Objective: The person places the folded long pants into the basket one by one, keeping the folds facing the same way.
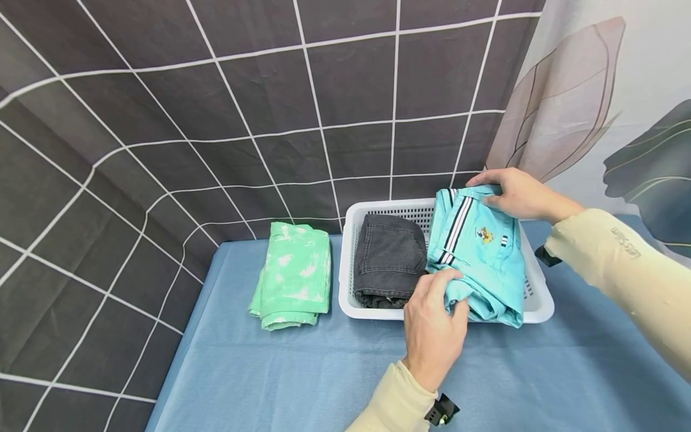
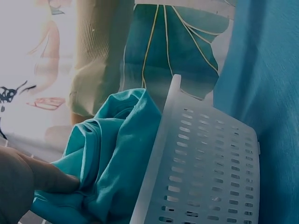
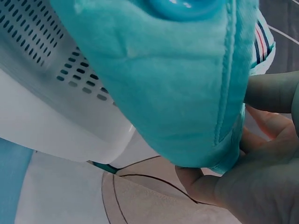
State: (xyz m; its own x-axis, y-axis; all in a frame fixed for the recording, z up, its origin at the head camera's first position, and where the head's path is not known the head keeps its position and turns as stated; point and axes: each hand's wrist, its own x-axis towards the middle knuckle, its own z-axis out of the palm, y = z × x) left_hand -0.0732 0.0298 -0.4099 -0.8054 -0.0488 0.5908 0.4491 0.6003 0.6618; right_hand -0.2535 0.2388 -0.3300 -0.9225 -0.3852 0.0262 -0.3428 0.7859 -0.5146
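Folded turquoise pants (image 1: 477, 252) with a striped band and a small embroidered figure lie over the right part of a white plastic basket (image 1: 353, 313). My left hand (image 1: 434, 321) pinches their near folded edge, its thumb pressed into the cloth in the left wrist view. At the far right corner, my right hand (image 1: 520, 192) grips the waistband, and a blue button (image 3: 189, 7) shows on it in the right wrist view. Folded black jeans (image 1: 391, 255) sit in the basket's left part, beside the pants.
A folded green-and-white cloth (image 1: 297, 273) lies left of the basket on the blue-covered surface (image 1: 243, 372). Behind stand a dark curtain with white grid lines (image 1: 259, 108) and, to the right, a pale leaf-patterned one (image 1: 583, 108).
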